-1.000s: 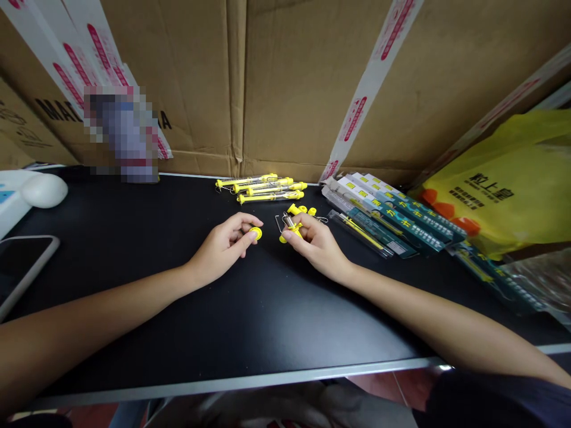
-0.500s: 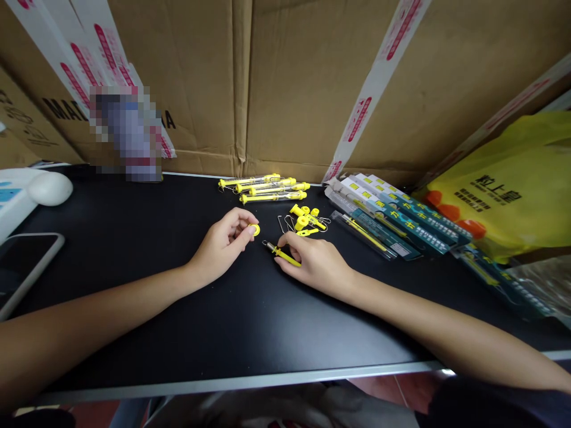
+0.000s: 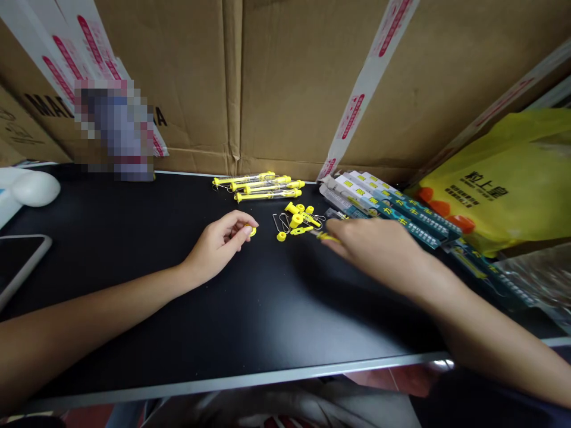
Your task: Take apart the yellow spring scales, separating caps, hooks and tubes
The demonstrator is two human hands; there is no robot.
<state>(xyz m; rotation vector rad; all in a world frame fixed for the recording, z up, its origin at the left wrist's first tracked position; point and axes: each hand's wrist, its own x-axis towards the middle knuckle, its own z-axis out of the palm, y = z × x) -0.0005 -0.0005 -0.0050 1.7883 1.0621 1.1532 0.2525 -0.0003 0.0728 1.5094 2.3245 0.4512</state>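
My left hand [image 3: 218, 242] is closed in a pinch on a small round yellow cap [image 3: 252, 231], which pokes out at the fingertips. Raised to the right, my right hand [image 3: 372, 244] grips a slim yellow rod-like piece [image 3: 328, 237] with a metal tip, slightly smeared by motion. Between the hands, small yellow plastic parts [image 3: 296, 220] and bent metal wire hooks [image 3: 280, 223] lie in a loose pile. Behind them several yellow stick-like assemblies [image 3: 267, 189] with clear tubes lie side by side. A short yellow cap [image 3: 281, 236] sits at the pile's front edge.
Teal-and-white packages [image 3: 397, 208] are stacked at right beside a yellow plastic bag [image 3: 499, 184]. A large cardboard box [image 3: 285, 89] walls off the back. A phone [image 3: 20, 261] and a white device [image 3: 31, 189] lie at left on the black table [image 3: 214, 333].
My right hand has moved right, away from the left hand, carrying the yellow rod-like piece. A short yellow cap now shows at the pile's front. The view has shifted slightly.
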